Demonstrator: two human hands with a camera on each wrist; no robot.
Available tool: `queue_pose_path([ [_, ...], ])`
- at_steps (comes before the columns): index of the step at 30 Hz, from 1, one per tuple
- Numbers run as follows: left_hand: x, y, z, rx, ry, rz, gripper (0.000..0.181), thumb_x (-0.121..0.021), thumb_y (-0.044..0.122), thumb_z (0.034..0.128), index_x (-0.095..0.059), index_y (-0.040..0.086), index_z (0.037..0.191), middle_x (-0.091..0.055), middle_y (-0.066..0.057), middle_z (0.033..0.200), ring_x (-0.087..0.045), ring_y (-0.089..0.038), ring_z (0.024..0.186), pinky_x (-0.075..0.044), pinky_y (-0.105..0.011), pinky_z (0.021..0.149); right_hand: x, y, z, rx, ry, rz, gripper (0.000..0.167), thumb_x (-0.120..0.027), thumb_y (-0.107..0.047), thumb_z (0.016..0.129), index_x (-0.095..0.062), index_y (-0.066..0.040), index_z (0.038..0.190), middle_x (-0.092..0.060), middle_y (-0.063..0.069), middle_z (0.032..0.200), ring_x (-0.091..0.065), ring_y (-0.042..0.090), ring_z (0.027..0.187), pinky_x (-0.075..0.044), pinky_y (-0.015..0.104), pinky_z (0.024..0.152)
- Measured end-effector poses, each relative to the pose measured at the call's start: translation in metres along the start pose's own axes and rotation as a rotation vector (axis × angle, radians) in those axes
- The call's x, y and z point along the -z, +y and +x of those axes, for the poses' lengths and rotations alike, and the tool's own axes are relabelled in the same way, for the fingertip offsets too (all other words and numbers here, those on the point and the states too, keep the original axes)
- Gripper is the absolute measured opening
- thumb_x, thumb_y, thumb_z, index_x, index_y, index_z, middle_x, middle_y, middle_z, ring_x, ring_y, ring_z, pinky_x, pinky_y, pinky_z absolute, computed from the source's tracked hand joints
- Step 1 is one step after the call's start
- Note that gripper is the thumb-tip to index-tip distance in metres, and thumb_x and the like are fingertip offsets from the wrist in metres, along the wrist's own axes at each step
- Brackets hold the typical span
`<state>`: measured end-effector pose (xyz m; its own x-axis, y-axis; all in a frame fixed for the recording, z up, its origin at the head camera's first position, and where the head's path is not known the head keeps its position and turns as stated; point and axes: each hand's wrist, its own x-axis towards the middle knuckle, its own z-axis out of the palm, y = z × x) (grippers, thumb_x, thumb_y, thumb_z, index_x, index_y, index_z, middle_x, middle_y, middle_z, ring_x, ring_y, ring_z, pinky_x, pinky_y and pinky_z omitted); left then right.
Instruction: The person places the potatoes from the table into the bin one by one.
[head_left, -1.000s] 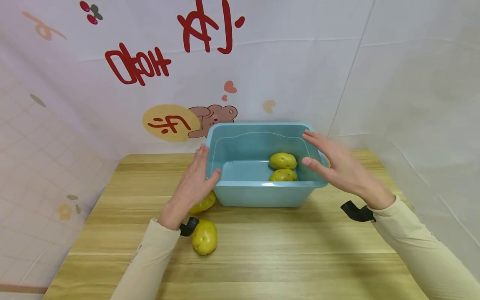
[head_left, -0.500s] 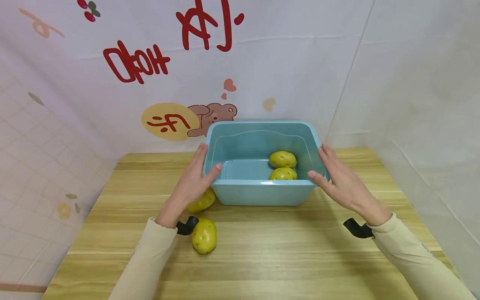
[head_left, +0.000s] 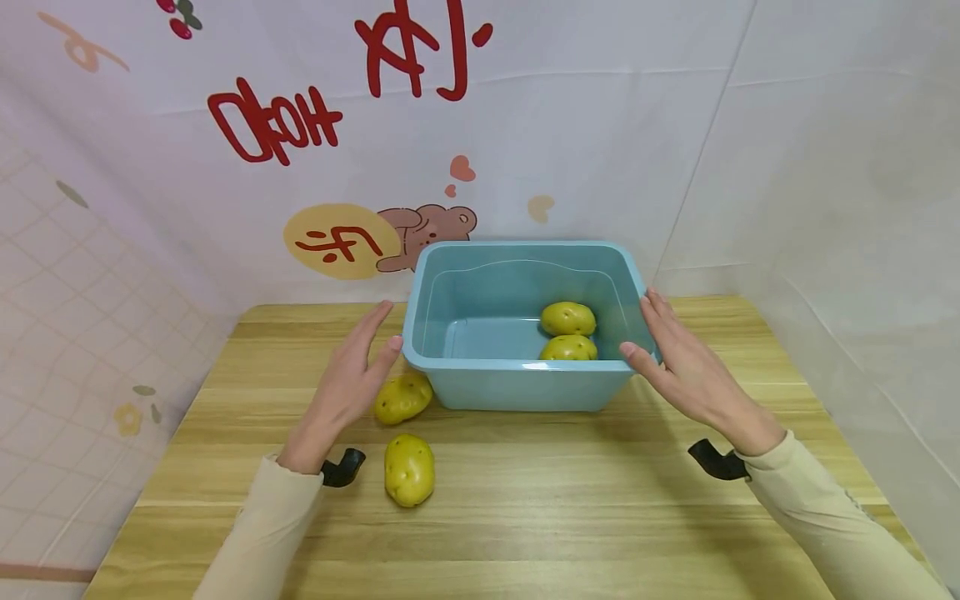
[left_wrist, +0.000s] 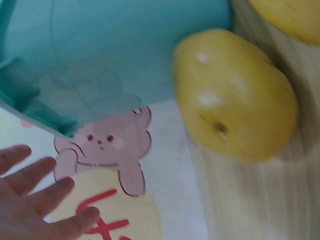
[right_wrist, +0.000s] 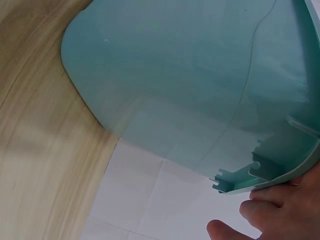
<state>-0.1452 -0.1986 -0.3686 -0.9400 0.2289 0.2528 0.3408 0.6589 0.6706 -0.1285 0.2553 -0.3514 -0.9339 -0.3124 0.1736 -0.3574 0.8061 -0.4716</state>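
A light-blue plastic bin (head_left: pixel 517 387) stands at the back of the wooden table. Inside it, toward the right, lie two yellow potatoes, a rear potato (head_left: pixel 567 318) and a front potato (head_left: pixel 568 348) partly hidden by the rim. My left hand (head_left: pixel 347 379), fingers straight and spread, is off the bin's left side. In the left wrist view its fingers (left_wrist: pixel 42 200) hold nothing. Beside the bin's left corner lies a third potato (head_left: pixel 403 398), with another potato (head_left: pixel 409 470) nearer the front. My right hand (head_left: pixel 693 371) rests on the right rim, its fingers fairly straight.
The wooden tabletop (head_left: pixel 570 500) extends in front of the bin. Behind the bin hangs a white printed cloth (head_left: pixel 585 125), with a white side wall (head_left: pixel 847 250) at the right. Each wrist wears a black mount, such as the right mount (head_left: pixel 717 460).
My right hand has moved down onto the right rim. My left hand has let go of the left rim and moved left, uncovering the potato by the corner. The potatoes have not moved.
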Motion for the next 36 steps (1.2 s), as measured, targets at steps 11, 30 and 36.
queue_pose_path([
  [11,0.008,-0.032,-0.017,-0.085,-0.028,-0.069,0.056,-0.044,0.036,0.1104,-0.04,0.008,0.159,-0.038,-0.015,0.163,-0.033,-0.04,0.15,-0.023,-0.066,0.119,0.002,0.001,-0.003,-0.012,-0.004,0.026,0.079,-0.05,-0.042,0.109,-0.01,-0.003,0.165,0.002,0.002,0.174,-0.004,0.029,0.159,-0.016,0.058,0.124],
  [30,-0.003,-0.064,-0.028,-0.033,-0.231,-0.232,0.058,-0.068,0.02,0.0989,-0.05,0.011,0.153,-0.048,-0.012,0.157,-0.041,-0.038,0.145,-0.032,-0.065,0.116,-0.002,0.001,-0.001,-0.011,-0.033,0.03,0.079,-0.048,-0.042,0.109,-0.008,-0.003,0.165,0.005,0.001,0.173,-0.005,0.03,0.159,-0.019,0.061,0.122],
  [36,-0.006,-0.068,-0.022,0.012,-0.328,-0.267,0.061,-0.071,0.021,0.0993,-0.048,0.01,0.155,-0.047,-0.013,0.157,-0.041,-0.038,0.145,-0.031,-0.062,0.117,-0.001,0.001,-0.001,-0.009,-0.027,0.016,0.08,-0.048,-0.043,0.11,-0.008,-0.003,0.165,0.005,0.003,0.173,-0.005,0.032,0.159,-0.019,0.062,0.122],
])
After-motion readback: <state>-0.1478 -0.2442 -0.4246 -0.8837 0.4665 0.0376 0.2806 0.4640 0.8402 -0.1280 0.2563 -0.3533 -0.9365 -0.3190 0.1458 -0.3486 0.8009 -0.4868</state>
